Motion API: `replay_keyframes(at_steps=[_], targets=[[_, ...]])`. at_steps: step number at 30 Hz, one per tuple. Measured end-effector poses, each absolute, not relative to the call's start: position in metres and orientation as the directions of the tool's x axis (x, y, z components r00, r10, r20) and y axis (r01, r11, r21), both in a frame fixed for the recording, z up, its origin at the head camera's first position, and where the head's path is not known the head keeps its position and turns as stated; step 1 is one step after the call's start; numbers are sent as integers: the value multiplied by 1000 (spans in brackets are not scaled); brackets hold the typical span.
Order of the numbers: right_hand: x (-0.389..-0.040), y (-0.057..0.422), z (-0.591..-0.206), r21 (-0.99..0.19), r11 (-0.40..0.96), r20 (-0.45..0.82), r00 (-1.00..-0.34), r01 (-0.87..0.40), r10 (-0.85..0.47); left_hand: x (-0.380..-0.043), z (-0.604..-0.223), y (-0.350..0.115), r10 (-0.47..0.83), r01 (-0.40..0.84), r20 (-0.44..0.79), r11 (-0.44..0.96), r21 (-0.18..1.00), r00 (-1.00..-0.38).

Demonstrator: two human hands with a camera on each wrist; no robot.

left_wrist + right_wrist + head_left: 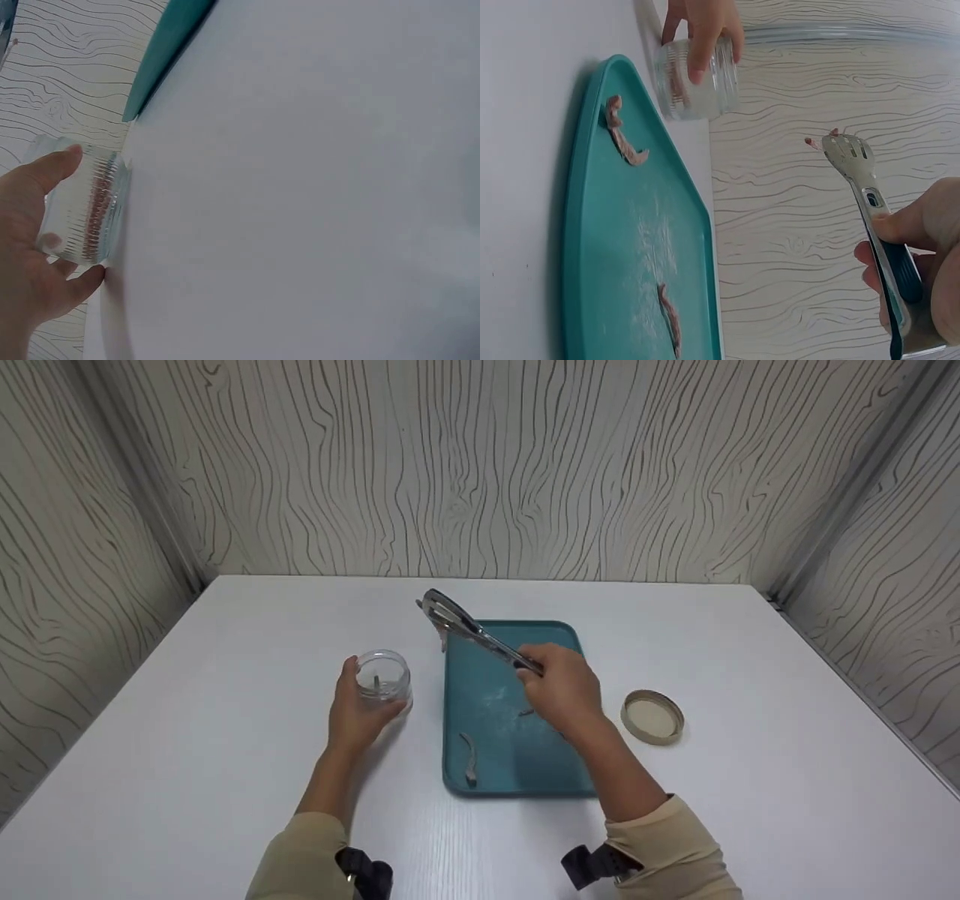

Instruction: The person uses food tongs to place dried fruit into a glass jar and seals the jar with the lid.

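My left hand [354,721] grips a clear glass jar [397,684], its thumb and fingers around the sides, left of a teal tray [495,660]. Through the ribbed glass, a brownish strip [97,206] shows inside the jar. In my right hand [566,690] is a pair of metal tongs [484,637], held above the tray and pointing to the far left. A thin brownish-pink strip [813,142] sticks out from the tongs' tips. On the tray lie a curved pale strip [471,765] at the near left corner and another strip [670,319], partly covered by my right hand in the head view.
A round, shallow, beige lid [654,718] lies on the white table [750,675] right of the tray. Wood-patterned panels [480,472] enclose the table at the back and both sides. Each sleeve bears a black wrist mount [600,866].
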State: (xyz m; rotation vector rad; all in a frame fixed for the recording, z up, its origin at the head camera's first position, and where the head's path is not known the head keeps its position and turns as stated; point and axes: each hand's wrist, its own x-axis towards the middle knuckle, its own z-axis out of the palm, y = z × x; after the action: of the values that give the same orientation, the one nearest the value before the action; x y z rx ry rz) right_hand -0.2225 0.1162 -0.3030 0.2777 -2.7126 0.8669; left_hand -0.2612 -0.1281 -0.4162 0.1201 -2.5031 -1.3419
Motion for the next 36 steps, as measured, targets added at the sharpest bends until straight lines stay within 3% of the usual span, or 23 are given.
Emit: replay_keyframes(at_steps=[12,36], targets=[[-225,82,-309,-535,806,258,-957,-256,-133,-261,-418,-128,-221,59,215,554,830,-951],[-229,54,-332,-462,839,299,-941,-286,-157,-259,-416,-128,-210,90,238,541,836,-948]])
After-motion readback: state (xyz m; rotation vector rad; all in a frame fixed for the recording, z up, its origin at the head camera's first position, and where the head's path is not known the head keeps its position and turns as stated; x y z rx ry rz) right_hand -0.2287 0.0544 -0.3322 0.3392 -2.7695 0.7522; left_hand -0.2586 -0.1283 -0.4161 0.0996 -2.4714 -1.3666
